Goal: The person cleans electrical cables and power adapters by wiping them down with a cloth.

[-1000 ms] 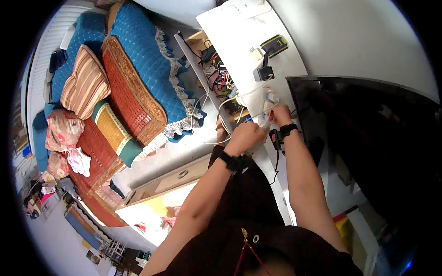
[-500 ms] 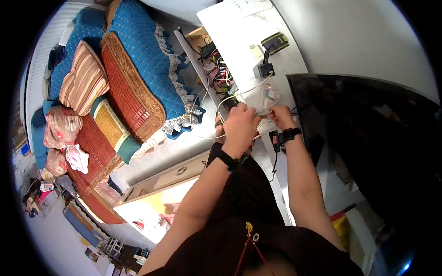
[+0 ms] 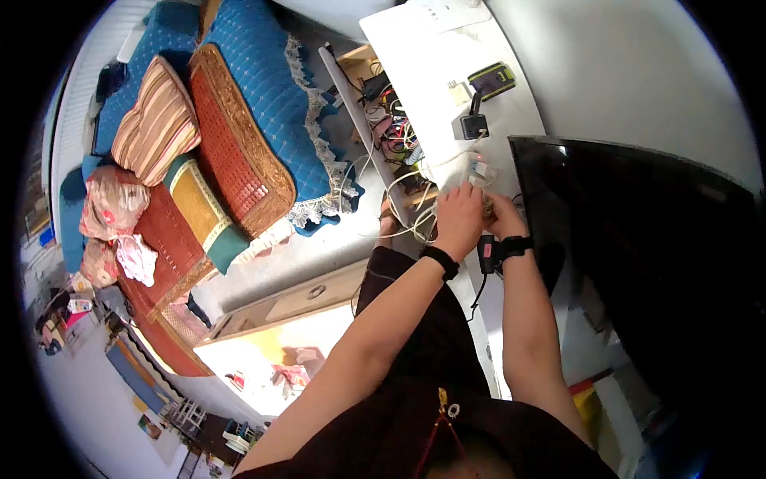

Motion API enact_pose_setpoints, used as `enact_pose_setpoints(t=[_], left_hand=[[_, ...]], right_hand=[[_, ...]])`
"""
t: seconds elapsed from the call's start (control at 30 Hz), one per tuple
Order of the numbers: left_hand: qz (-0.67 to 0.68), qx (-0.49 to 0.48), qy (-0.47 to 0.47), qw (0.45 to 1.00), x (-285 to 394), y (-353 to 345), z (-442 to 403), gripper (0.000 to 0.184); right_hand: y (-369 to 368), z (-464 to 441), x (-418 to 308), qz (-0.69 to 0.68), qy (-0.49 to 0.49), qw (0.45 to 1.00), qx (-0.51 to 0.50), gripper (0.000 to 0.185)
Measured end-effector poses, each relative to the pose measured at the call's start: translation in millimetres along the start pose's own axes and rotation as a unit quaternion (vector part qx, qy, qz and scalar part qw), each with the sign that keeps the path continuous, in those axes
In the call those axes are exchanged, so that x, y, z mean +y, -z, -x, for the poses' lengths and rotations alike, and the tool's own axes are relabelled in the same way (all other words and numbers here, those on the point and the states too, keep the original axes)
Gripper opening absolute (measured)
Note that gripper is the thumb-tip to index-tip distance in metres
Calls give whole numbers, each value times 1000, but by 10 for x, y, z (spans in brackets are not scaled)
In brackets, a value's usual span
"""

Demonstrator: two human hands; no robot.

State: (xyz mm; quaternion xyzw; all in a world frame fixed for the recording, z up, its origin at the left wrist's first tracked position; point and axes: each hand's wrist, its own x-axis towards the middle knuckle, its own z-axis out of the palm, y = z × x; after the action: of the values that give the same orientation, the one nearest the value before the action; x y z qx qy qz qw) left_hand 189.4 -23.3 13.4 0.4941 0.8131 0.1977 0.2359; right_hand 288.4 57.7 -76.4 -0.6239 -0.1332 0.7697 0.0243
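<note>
My left hand [image 3: 460, 217] is closed, its back to the camera, at the front edge of the white cabinet top. Loops of white cable [image 3: 420, 231] come out from under it and hang over the edge towards the open drawer. My right hand [image 3: 505, 217] is closed beside it, fingertips meeting the left ones. A small greyish piece [image 3: 487, 206] shows between the fingers; its kind is hidden. Just beyond lies a white plug-like piece [image 3: 480, 169]. A black power adapter [image 3: 487, 254] with a cord is by my right wrist.
An open drawer [image 3: 345, 104] holds tangled cables. On the cabinet top [image 3: 435, 80] are a black cube-shaped device [image 3: 471, 126] and a black-and-green device [image 3: 491, 80]. A large black screen [image 3: 638, 263] stands close on the right. A blue-covered sofa [image 3: 255, 96] is at left.
My left hand has moved right, up against my right hand, and the white cable loops have gathered closer beneath it. The whole view has shifted slightly.
</note>
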Motion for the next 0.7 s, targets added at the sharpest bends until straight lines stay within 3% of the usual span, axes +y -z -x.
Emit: enact_pose_setpoints(t=[0.07,0.13,0.2,0.23,0.3,0.33,0.4,0.47,0.57,0.7], left_hand=[[-33,-8,0,999,-34,-70,-11,18],[19,7,28,999,-66,-156,-33,16],[83,-99,126,984,-87,-150,-70,17],[83,-97,128,983,-97,-101,-84,17],[54,-213,105,970,-127,26,-94,20],[54,-211,107,970,-152,77,-94,20],[77,-246,161,953,-223,173,-61,22],[62,-263,134,953,-387,150,36,25],[147,-251,127,948,-588,98,225,30],[184,-268,85,942,-724,536,553,32]], right_hand=[[65,-59,14,11,0,1000,7,13],[8,-25,1,11,1,1000,19,12],[-33,54,-12,5,22,999,35,10],[-73,93,-10,-3,45,998,52,9],[-172,113,16,0,57,996,67,8],[-203,105,14,0,71,994,83,7],[-264,81,41,11,77,992,100,6],[-286,51,40,21,82,990,117,5],[-332,126,-21,28,56,989,135,6],[-313,50,-63,77,43,977,193,12]])
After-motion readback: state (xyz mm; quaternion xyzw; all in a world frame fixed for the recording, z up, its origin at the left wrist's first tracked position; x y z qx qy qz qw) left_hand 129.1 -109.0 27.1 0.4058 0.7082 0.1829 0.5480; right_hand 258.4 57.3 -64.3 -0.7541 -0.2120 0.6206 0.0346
